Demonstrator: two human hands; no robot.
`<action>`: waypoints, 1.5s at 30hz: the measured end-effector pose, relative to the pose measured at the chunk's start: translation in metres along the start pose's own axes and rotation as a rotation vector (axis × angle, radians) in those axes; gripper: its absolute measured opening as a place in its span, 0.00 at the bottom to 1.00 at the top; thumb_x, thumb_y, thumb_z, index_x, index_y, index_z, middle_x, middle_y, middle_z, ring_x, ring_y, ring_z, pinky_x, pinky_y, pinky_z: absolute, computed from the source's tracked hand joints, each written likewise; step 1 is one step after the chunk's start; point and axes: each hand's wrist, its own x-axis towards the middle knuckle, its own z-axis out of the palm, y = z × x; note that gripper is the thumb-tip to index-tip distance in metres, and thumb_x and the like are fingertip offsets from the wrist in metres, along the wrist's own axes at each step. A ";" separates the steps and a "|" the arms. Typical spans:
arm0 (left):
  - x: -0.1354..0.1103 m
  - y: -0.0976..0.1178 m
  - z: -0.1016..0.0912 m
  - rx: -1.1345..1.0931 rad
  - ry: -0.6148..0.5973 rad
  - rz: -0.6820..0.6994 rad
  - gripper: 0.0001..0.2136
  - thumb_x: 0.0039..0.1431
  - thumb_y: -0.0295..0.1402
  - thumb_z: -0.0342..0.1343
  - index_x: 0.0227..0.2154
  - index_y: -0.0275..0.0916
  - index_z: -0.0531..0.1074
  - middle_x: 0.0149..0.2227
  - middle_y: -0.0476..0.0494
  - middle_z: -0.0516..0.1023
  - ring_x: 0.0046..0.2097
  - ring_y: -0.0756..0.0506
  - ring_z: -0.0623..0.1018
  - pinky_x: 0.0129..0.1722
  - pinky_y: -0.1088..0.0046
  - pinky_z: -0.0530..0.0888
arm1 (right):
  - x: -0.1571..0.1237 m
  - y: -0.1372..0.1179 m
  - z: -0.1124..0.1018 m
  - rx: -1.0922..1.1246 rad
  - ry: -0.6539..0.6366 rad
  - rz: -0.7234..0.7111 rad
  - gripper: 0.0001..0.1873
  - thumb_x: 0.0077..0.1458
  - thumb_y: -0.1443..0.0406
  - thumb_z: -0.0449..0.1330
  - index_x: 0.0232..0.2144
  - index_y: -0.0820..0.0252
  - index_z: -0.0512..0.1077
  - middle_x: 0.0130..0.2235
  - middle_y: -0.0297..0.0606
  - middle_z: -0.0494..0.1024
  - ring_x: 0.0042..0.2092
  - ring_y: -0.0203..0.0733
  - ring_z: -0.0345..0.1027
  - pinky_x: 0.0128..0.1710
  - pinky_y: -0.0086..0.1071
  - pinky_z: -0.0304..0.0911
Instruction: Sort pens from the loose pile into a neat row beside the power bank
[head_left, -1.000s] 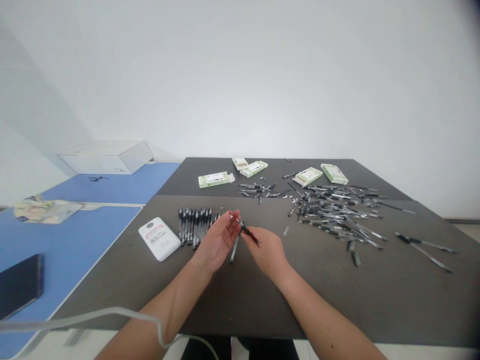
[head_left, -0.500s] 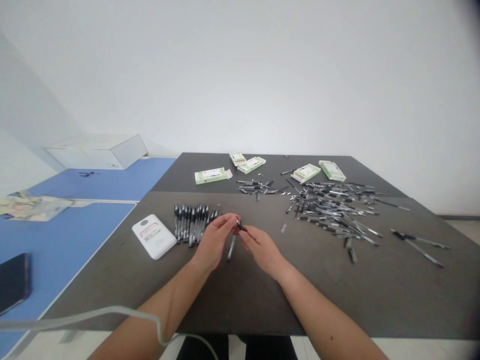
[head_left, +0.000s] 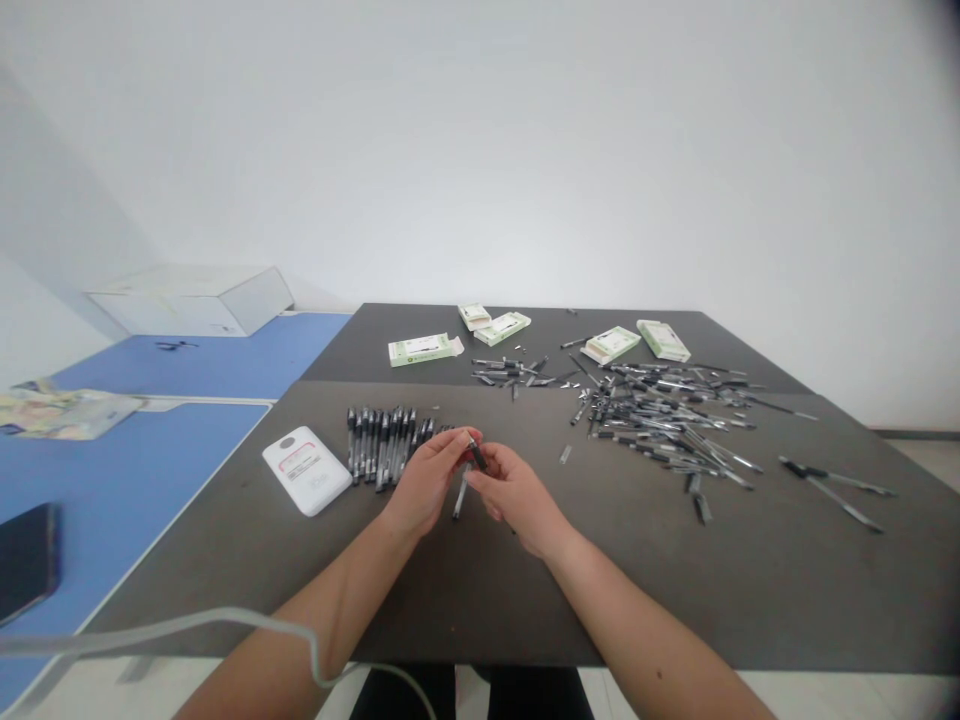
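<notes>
Both hands meet over the dark table. My right hand (head_left: 514,492) is closed around a pen with a black grip (head_left: 477,455), most of its barrel hidden in the palm. The fingertips of my left hand (head_left: 427,478) pinch the silvery tip end of that pen; whether a separate small part is between them I cannot make out. Below and between the hands a second pen, a clear one (head_left: 460,495), shows its lower part. Just left of my left hand, a row of capped black pens (head_left: 379,440) lies side by side.
A large pile of loose pens and parts (head_left: 667,410) spreads on the right, with two pens (head_left: 832,490) beyond it. Green-white boxes (head_left: 421,349) stand at the back. A white label-bearing device (head_left: 306,470) lies left. A cable (head_left: 247,620) crosses the lower left foreground.
My right hand has turned and curled more around the pen, so the pen now stands steeper, its tip pointing up and away. My left hand stays nearly in place.
</notes>
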 end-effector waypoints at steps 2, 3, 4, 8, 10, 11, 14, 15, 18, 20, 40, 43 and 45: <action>0.000 0.000 0.000 -0.006 -0.012 -0.016 0.10 0.49 0.37 0.62 0.31 0.35 0.77 0.31 0.47 0.76 0.32 0.52 0.72 0.36 0.78 0.68 | 0.000 0.000 0.000 0.041 -0.034 0.018 0.11 0.51 0.59 0.61 0.33 0.61 0.67 0.19 0.23 0.64 0.14 0.24 0.48 0.12 0.22 0.42; 0.000 0.001 -0.001 -0.019 -0.044 -0.039 0.10 0.50 0.37 0.61 0.32 0.35 0.77 0.30 0.48 0.75 0.31 0.53 0.72 0.35 0.78 0.68 | -0.001 -0.001 -0.001 0.109 -0.099 0.058 0.11 0.53 0.58 0.59 0.32 0.61 0.67 0.18 0.23 0.63 0.13 0.24 0.46 0.12 0.22 0.42; -0.001 0.001 -0.001 -0.035 -0.083 -0.067 0.10 0.51 0.37 0.60 0.32 0.35 0.77 0.29 0.48 0.74 0.30 0.53 0.71 0.34 0.78 0.68 | -0.002 -0.003 -0.002 0.186 -0.176 0.107 0.12 0.55 0.57 0.57 0.33 0.62 0.68 0.18 0.23 0.62 0.13 0.24 0.44 0.12 0.22 0.41; -0.002 0.002 -0.002 -0.074 -0.155 -0.103 0.11 0.53 0.37 0.58 0.34 0.34 0.77 0.32 0.46 0.75 0.33 0.51 0.73 0.38 0.76 0.69 | -0.004 -0.008 -0.004 0.325 -0.299 0.173 0.13 0.56 0.57 0.55 0.36 0.61 0.68 0.18 0.23 0.60 0.13 0.24 0.38 0.12 0.22 0.38; -0.002 0.000 -0.003 -0.045 -0.131 -0.070 0.13 0.54 0.39 0.58 0.36 0.34 0.77 0.34 0.44 0.76 0.36 0.50 0.74 0.40 0.75 0.69 | -0.004 -0.008 -0.003 0.284 -0.229 0.114 0.11 0.56 0.58 0.55 0.34 0.61 0.68 0.18 0.23 0.61 0.13 0.24 0.40 0.12 0.22 0.38; -0.001 -0.001 -0.003 -0.017 -0.108 -0.045 0.13 0.53 0.39 0.58 0.36 0.34 0.77 0.34 0.44 0.76 0.37 0.49 0.74 0.41 0.75 0.69 | -0.004 -0.007 -0.003 0.247 -0.191 0.083 0.11 0.56 0.58 0.56 0.32 0.61 0.67 0.18 0.23 0.61 0.13 0.24 0.41 0.12 0.22 0.39; -0.001 -0.003 -0.004 0.046 -0.046 0.007 0.11 0.50 0.38 0.61 0.33 0.36 0.78 0.33 0.46 0.76 0.36 0.50 0.73 0.39 0.77 0.68 | -0.003 -0.005 -0.002 0.183 -0.158 0.048 0.11 0.55 0.58 0.57 0.28 0.60 0.65 0.17 0.23 0.61 0.14 0.24 0.42 0.12 0.22 0.39; -0.001 -0.003 -0.004 0.045 -0.054 0.001 0.10 0.49 0.37 0.61 0.32 0.36 0.78 0.33 0.46 0.76 0.35 0.51 0.73 0.38 0.77 0.68 | -0.003 -0.005 -0.002 0.199 -0.188 0.070 0.11 0.56 0.58 0.56 0.29 0.60 0.65 0.17 0.23 0.61 0.14 0.24 0.41 0.12 0.22 0.39; -0.003 0.001 -0.003 0.008 -0.143 -0.053 0.12 0.52 0.39 0.59 0.34 0.35 0.77 0.34 0.45 0.76 0.35 0.50 0.74 0.38 0.75 0.69 | -0.005 -0.007 -0.004 0.297 -0.302 0.142 0.11 0.57 0.58 0.54 0.34 0.61 0.67 0.17 0.22 0.58 0.13 0.25 0.38 0.12 0.23 0.39; -0.004 0.003 -0.003 0.023 -0.162 -0.052 0.14 0.52 0.41 0.58 0.35 0.36 0.77 0.31 0.45 0.75 0.36 0.49 0.74 0.39 0.75 0.70 | -0.005 -0.008 -0.005 0.310 -0.328 0.144 0.11 0.58 0.59 0.53 0.34 0.61 0.67 0.17 0.22 0.58 0.13 0.25 0.37 0.12 0.23 0.39; 0.002 0.001 0.004 0.354 0.009 0.189 0.12 0.56 0.41 0.55 0.34 0.38 0.78 0.41 0.43 0.78 0.44 0.45 0.73 0.44 0.73 0.67 | 0.002 -0.005 -0.002 -0.124 0.083 -0.018 0.15 0.48 0.55 0.61 0.31 0.61 0.68 0.19 0.25 0.65 0.15 0.25 0.50 0.14 0.23 0.43; 0.016 0.009 0.013 0.373 -0.107 0.177 0.14 0.56 0.42 0.54 0.34 0.37 0.78 0.41 0.42 0.78 0.42 0.45 0.74 0.43 0.72 0.68 | 0.003 -0.011 -0.006 0.022 -0.010 -0.004 0.15 0.49 0.54 0.60 0.29 0.60 0.67 0.17 0.22 0.59 0.15 0.24 0.43 0.15 0.23 0.42; 0.037 0.013 0.020 0.425 -0.252 0.137 0.16 0.57 0.43 0.52 0.38 0.37 0.77 0.41 0.41 0.78 0.41 0.45 0.75 0.42 0.71 0.69 | 0.004 -0.019 -0.013 0.107 -0.023 -0.025 0.15 0.50 0.54 0.59 0.30 0.60 0.67 0.17 0.21 0.59 0.14 0.24 0.41 0.15 0.23 0.42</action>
